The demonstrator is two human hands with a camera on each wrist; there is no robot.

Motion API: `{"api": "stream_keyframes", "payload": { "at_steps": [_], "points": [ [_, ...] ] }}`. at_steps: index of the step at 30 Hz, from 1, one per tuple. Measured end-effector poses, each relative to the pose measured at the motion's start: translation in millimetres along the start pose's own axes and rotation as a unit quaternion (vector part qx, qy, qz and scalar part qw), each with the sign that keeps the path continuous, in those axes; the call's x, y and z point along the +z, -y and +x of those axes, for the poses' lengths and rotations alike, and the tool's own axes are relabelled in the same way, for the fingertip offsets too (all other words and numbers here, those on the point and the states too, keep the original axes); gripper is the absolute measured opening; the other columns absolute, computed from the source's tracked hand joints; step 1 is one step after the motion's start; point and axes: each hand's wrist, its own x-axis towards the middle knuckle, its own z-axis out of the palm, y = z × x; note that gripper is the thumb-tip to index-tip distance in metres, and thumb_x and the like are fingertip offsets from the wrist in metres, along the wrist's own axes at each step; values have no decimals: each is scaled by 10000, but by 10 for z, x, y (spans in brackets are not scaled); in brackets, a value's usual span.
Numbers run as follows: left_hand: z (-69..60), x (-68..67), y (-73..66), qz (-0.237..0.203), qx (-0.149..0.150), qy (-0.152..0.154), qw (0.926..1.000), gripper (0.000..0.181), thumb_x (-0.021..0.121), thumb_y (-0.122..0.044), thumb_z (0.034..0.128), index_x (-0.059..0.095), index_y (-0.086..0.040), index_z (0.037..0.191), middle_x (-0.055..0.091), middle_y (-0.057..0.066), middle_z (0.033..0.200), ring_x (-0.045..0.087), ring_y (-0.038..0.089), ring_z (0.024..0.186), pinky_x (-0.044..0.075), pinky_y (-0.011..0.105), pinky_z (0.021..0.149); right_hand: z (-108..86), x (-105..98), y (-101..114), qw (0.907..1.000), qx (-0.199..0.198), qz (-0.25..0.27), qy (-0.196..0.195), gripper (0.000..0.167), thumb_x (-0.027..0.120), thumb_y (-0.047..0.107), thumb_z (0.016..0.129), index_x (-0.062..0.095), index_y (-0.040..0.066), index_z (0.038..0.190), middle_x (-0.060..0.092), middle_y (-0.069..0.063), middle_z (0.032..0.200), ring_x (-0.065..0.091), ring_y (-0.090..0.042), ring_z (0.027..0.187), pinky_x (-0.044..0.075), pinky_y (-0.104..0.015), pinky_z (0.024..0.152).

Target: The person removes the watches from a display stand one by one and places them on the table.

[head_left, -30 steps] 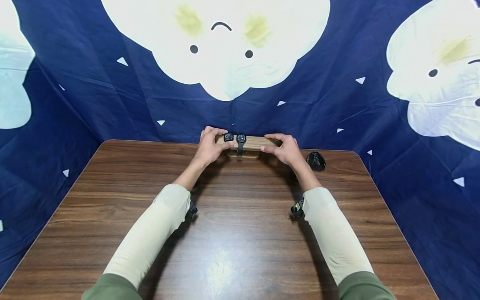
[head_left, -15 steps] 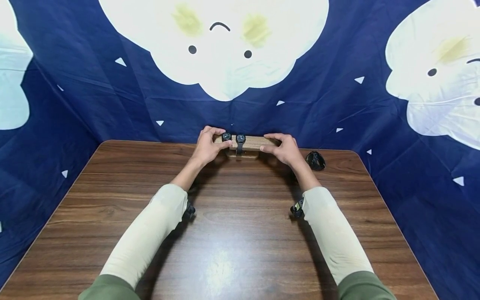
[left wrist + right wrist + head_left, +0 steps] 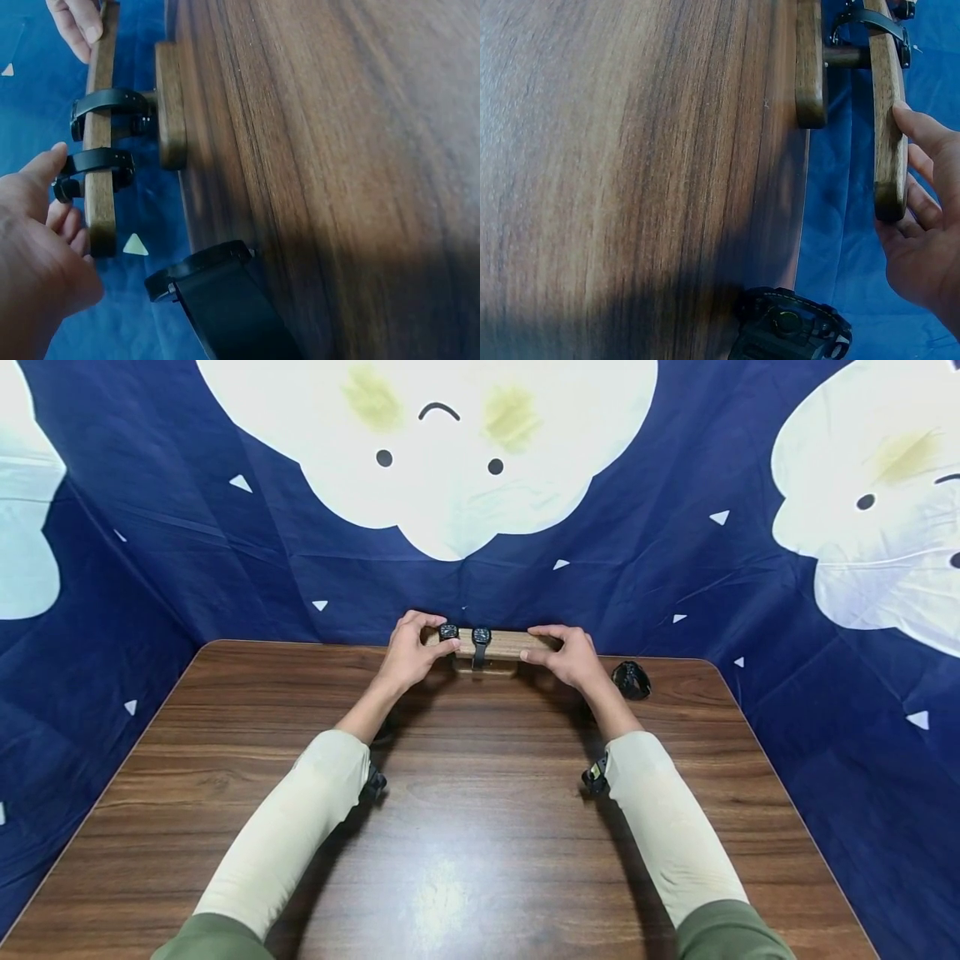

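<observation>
A wooden watch stand, a horizontal bar above a smaller base, stands at the table's back edge. Two black watches circle its bar. My left hand pinches the left watch between thumb and fingers near the bar's left end. Close beside it, the second watch sits on the bar with its strap hanging in front, touched by neither hand. My right hand grips the bar's right end, thumb on the near side; the right wrist view shows its fingers curled behind the bar.
Another black watch lies on the wood-grain table right of my right hand. Large in the left wrist view, a dark watch is near the lower middle. A blue cloud-print cloth hangs directly behind the stand.
My left hand has shifted slightly left with the left watch, widening the gap to the second watch. My right hand keeps its hold on the bar.
</observation>
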Motion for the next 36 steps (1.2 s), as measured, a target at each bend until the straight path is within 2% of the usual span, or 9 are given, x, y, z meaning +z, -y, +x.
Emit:
{"api": "stream_keyframes", "payload": {
  "at_steps": [10,21,29,36],
  "points": [
    [-18,-72,43,41,-3,-75,10000,493,854,-313,859,697,-47,1244,608,105,1254,516,293,1175,394,431,1048,0,-4,-2,9999,50,-93,25,476,882,405,804,755,265,1242,691,-36,1332,585,-229,1279,475,-408,1067],
    [-44,-166,82,78,-21,-111,9999,525,860,-314,849,690,-34,1260,601,130,1282,512,322,1245,385,462,1090,-8,-2,6,10000,25,-91,1,467,883,418,799,758,289,1230,693,-26,1329,583,-224,1286,470,-398,1075],
    [-44,-185,101,-18,-36,-144,9999,527,851,-252,860,668,2,1283,600,161,1289,521,336,1257,381,467,1104,-1,-4,5,9999,-143,-62,-37,479,885,413,795,763,251,1229,708,-34,1309,601,-231,1263,473,-402,1064],
    [-44,-182,121,61,-52,-129,9999,533,839,-272,872,653,-17,1301,633,176,1227,549,334,1188,353,476,1117,-3,-7,0,9998,-174,-68,-34,481,892,401,792,765,242,1228,706,-36,1316,600,-230,1268,470,-405,1069]
  ]
}}
